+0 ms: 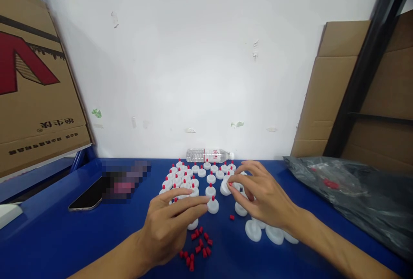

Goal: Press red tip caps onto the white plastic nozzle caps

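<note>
My right hand [260, 197] pinches a white cap [226, 187] with a small red plug at its fingertips, over the blue table [64, 236]. My left hand [171, 223] lies low with fingers stretched toward a capped white piece [213, 205], touching or nearly touching it. Behind them stand several white caps with red tips [187, 175] in rows. Loose red plugs [198, 246] lie just right of my left wrist. Plain white caps [274, 234] sit under my right wrist.
A clear water bottle [209, 155] lies on its side by the white wall. A phone [87, 199] lies at the left, a dark plastic bag [355, 193] at the right. Cardboard boxes [32, 89] stand at both sides.
</note>
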Motion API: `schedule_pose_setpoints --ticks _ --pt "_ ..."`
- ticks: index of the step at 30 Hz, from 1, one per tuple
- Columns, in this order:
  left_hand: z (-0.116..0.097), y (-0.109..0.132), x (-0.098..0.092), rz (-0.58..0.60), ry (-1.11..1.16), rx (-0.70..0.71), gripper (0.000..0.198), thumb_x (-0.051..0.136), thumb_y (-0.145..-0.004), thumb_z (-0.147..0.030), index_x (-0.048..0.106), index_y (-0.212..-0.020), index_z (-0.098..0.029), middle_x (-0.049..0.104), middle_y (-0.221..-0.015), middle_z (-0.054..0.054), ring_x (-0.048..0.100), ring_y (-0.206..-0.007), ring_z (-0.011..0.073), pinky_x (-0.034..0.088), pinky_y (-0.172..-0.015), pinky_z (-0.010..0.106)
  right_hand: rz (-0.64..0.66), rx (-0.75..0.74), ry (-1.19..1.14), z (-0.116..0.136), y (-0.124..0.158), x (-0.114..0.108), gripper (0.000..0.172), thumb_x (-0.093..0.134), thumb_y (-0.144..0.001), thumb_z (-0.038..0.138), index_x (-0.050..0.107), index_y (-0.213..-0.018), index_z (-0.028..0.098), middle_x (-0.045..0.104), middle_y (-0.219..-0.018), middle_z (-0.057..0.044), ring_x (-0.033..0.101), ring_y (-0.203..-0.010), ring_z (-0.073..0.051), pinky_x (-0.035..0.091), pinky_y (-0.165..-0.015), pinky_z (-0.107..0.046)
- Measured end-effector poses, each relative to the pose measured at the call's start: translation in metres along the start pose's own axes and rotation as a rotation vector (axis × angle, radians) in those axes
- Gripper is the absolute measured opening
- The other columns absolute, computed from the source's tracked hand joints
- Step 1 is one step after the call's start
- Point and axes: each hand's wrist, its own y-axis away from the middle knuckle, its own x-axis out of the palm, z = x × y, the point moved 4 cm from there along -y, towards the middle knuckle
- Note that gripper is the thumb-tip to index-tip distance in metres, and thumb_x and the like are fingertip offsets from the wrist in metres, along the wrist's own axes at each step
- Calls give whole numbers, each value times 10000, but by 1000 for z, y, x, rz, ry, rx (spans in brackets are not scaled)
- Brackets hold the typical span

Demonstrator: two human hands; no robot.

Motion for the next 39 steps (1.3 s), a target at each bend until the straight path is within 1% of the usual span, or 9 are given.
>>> schedule_pose_setpoints --ticks 3,6,9,13,21,27,31,34,39 --pt "4 -2 0 29 101 -46 419 294 -919 39 611 -1013 -218 785 -878 -7 746 -749 122 576 -987 315 -61 -2 20 4 -2 -5 116 572 -985 181 651 -1063 215 705 -742 -37 711 -987 -271 589 -860 -439" --pt "3 -7 2 97 198 -14 320 297 -940 -22 516 -799 -208 630 -610 -19 610 -529 129 579 -727 272 -43 3 15 6 -1 -4 137 525 -1009 166 602 -1115 207 755 -1146 -122 721 -1112 -257 612 -913 -401" --pt "0 -10 4 138 220 8 308 285 -946 -80 420 -709 -223 489 -517 -23 408 -414 137 351 -445 270 -25 4 14 6 3 1 145 482 -1034 137 528 -1157 198 707 -1305 -175 749 -1081 -216 639 -795 -296" --pt "-7 -8 4 154 257 9 252 310 -906 -82 366 -708 -229 435 -526 -32 301 -399 135 223 -431 290 2 -61 13 10 4 3 185 451 -1023 94 511 -1154 211 691 -1338 -170 731 -1123 -199 639 -815 -297" --pt "-11 -2 4 146 228 48 224 369 -811 -41 304 -728 -239 376 -539 -32 227 -404 155 148 -447 335 24 -255 64 32 1 -1 187 514 -1016 114 657 -1117 178 753 -1206 -111 738 -913 -190 610 -833 -316" --pt "-13 -12 1 190 125 -30 186 447 -755 -134 456 -913 -231 491 -624 -21 397 -445 169 235 -476 335 -34 -322 5 49 -1 -1 156 644 -1009 262 698 -1081 134 782 -1047 -81 681 -726 -157 564 -717 -327" --pt "-18 -17 4 265 -5 -38 47 494 -883 -257 466 -912 -233 558 -659 -16 486 -480 173 286 -480 331 1 -345 -6 59 -1 1 218 602 -1037 327 715 -1059 142 765 -936 -60 625 -663 -141 543 -715 -330" --pt "-21 -17 8 308 -72 38 145 433 -1006 -252 413 -863 -239 559 -656 -27 466 -476 164 291 -476 330 11 -339 -20 62 -2 0 243 626 -1019 351 725 -972 134 732 -831 -50 570 -606 -143 537 -691 -350" --pt "-19 -19 13 359 130 3 254 278 -1070 -188 372 -838 -232 531 -669 -24 460 -518 151 317 -504 313 1 -338 52 66 -5 -1 163 679 -989 303 719 -938 154 737 -871 -55 594 -636 -143 533 -701 -357"
